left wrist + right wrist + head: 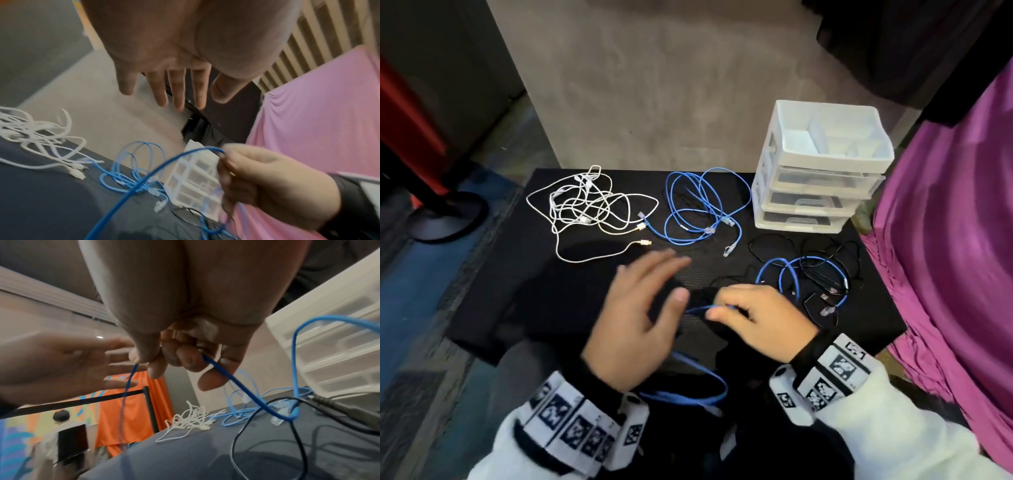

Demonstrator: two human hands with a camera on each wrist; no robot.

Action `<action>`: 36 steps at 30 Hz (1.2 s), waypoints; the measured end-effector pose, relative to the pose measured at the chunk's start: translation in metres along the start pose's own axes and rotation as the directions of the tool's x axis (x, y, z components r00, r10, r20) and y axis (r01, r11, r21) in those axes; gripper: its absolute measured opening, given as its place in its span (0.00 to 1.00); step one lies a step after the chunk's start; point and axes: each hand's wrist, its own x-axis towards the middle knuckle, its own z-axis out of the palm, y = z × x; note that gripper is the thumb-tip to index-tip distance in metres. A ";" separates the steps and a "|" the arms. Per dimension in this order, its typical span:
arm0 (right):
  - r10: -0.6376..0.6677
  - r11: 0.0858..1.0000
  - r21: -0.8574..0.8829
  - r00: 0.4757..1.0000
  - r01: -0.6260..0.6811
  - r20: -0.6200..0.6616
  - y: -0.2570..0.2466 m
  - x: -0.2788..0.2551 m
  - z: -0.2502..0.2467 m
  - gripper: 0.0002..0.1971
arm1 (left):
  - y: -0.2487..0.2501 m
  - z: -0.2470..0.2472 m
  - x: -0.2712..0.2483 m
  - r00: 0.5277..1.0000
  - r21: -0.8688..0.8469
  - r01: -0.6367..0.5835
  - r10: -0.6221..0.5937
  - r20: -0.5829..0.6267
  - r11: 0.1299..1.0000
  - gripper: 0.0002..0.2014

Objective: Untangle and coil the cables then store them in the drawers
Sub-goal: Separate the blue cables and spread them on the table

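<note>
- Right hand (753, 318) pinches a blue cable (700, 310) just above the black surface (551, 308), fingers curled round it.
- Left hand (640, 308) hovers beside it, fingers spread, grasping nothing.
- The cable loops down off the near edge.
- White cables (585, 205) lie tangled far left; more blue cables (698, 205) beside the drawers (815, 192).

Blue cable (702, 310), white cables (585, 205), black table (551, 291), white drawers (822, 171), magenta cloth (955, 222)
</note>
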 end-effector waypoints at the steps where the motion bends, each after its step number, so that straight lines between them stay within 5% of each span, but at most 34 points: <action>1: -0.025 1.000 -0.004 1.000 0.025 0.001 -0.002 0.002 0.008 0.15 | 0.006 0.010 0.000 0.996 0.020 -0.002 0.000 0.092 1.000 0.20; 5: -0.025 1.000 0.002 0.999 0.026 -0.022 0.006 -0.001 0.020 0.16 | 0.002 0.034 0.002 0.953 -0.050 0.118 -0.099 0.285 0.992 0.14; 11: 0.227 0.971 -0.035 0.960 -0.236 -0.161 0.075 -0.028 0.020 0.21 | 0.003 -0.007 0.010 0.994 -0.303 0.090 -0.106 -0.038 0.949 0.14; 15: 0.196 0.969 -0.095 0.943 -0.229 -0.268 0.103 -0.023 -0.003 0.20 | -0.021 -0.044 0.013 0.912 -0.574 0.139 -0.330 -0.243 0.807 0.15; 18: 0.209 0.952 -0.151 0.924 -0.267 -0.320 0.110 -0.010 -0.026 0.18 | -0.039 -0.056 0.008 0.852 -0.714 0.252 -0.500 -0.156 0.653 0.18; 22: 0.147 0.967 -0.166 0.955 -0.194 -0.259 0.092 0.005 -0.049 0.15 | -0.039 -0.055 -0.005 0.885 -0.330 0.465 -0.426 0.185 0.822 0.23; 28: -0.084 0.982 -0.183 0.983 0.053 -0.166 0.046 0.032 -0.041 0.14 | 0.015 0.015 0.007 0.939 -0.316 0.303 -0.225 0.261 0.899 0.21; 31: -0.023 0.993 -0.119 0.986 0.003 -0.164 0.033 0.043 -0.041 0.16 | 0.036 0.046 0.020 0.930 -0.411 0.289 -0.152 0.334 0.865 0.30; 33: 0.011 0.998 -0.058 0.989 -0.020 -0.150 0.032 0.045 -0.042 0.13 | 0.044 0.052 0.031 0.938 -0.573 0.321 -0.167 0.305 0.754 0.34; 36: 0.053 0.996 -0.058 0.985 -0.063 -0.162 0.036 0.041 -0.043 0.14 | 0.046 0.047 0.041 0.969 -0.693 0.240 -0.133 0.206 0.680 0.27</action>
